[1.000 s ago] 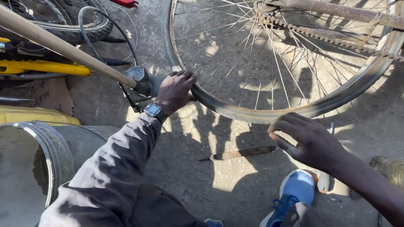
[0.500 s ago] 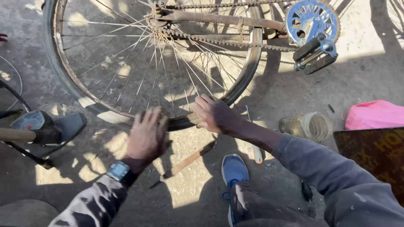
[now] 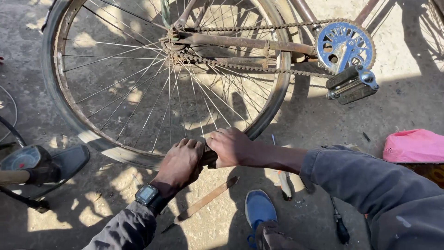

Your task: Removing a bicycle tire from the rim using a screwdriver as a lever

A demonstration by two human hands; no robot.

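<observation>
Both hands clamped on the wheel's near edge

Your left hand (image 3: 181, 162) and right hand (image 3: 230, 147) are closed side by side around the tyre (image 3: 60, 109) at the near edge of the rear wheel (image 3: 169, 78), thumbs nearly touching. Pinch risk: thin steel spokes (image 3: 138, 111) and the rusty chain (image 3: 259, 68) can catch fingers if the wheel turns. The flat metal lever (image 3: 203, 201) on the gritty concrete (image 3: 407, 102) lies near your blue shoe (image 3: 259, 208); stepping on it may cause a slip.

The rusty spoked bicycle wheel (image 3: 166, 78) is stood upright on the ground; its rim is gripped at 6 o'clock.
</observation>
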